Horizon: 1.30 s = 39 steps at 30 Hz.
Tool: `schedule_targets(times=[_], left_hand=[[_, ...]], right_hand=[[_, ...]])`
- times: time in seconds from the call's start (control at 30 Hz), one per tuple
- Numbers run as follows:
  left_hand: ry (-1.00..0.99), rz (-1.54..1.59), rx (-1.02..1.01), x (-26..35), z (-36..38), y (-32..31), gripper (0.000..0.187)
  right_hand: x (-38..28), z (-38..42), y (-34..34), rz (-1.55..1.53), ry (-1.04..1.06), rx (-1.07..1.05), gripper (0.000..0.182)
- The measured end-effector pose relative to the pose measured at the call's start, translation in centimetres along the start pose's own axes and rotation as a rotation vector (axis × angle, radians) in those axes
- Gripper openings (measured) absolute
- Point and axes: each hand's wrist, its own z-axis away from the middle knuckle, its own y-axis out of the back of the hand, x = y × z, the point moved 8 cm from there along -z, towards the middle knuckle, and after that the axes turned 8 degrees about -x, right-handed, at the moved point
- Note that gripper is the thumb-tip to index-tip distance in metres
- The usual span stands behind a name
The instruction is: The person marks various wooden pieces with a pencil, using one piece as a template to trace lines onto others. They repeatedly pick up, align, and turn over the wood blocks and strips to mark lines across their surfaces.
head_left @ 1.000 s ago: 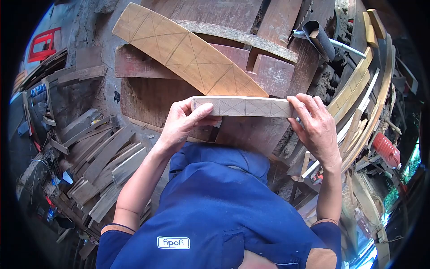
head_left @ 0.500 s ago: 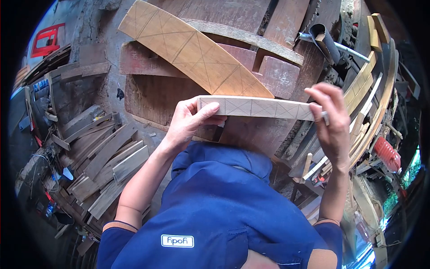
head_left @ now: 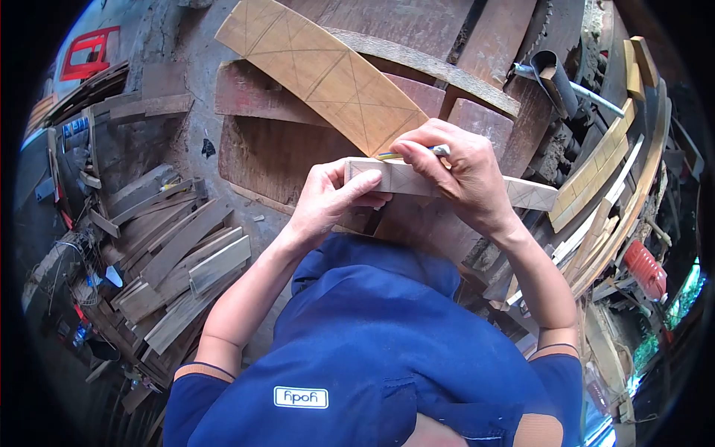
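My left hand [head_left: 334, 195] grips the left end of a pale wooden strip [head_left: 530, 194], thumb on its front face and fingers behind. Pencil lines and crossed diagonals mark that face. In my right hand [head_left: 469, 171] is a slim yellow and blue pencil [head_left: 386, 156], pinched with its pointed end toward the strip's top edge near the left end. The right hand covers the middle of the strip. Just beyond lies a broad, curved orange-brown board [head_left: 320, 71], drawn with similar crossed lines, its near corner close to the strip.
Reddish-brown planks [head_left: 279, 149] form the work surface, with a curved rough strip [head_left: 447, 71] on them. At right, a dark tube-shaped piece [head_left: 555, 82] sits by a pale rod, near long curved boards [head_left: 607, 167]. Offcuts [head_left: 182, 249] are piled on the left floor.
My right hand has moved left from the strip's right end to above its middle, bringing the pencil near the left end. My left hand keeps its hold.
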Motion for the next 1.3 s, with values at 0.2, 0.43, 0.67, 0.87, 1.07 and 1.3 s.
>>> schedule_targets(times=[0.2,0.43,0.67,0.87,1.07,1.3], left_hand=[[0.004,0.002,0.003,0.0,0.0,-0.1,0.039],[-0.035,0.023,0.018,-0.3,0.0,0.0,0.04],[-0.033,0.007,0.026,0.0,0.0,-0.1,0.041],[-0.054,-0.004,0.015,0.0,-0.1,0.0,0.041],[-0.067,-0.021,-0.056,0.5,-0.2,0.3,0.039],[-0.045,-0.108,-0.112,0.4,1.6,0.7,0.04]], right_hand=[[-0.1,-1.1,-0.6,0.042,0.03,-0.015,0.021],[-1.6,-1.4,-1.1,0.192,0.112,-0.096,0.016],[-1.0,0.8,2.8,0.29,-0.014,-0.121,0.022],[0.3,5.3,8.2,0.809,-0.168,-0.185,0.024],[-0.9,7.9,9.2,0.93,-0.091,0.0,0.016],[-0.8,11.9,3.7,0.889,-0.09,-0.211,0.069]])
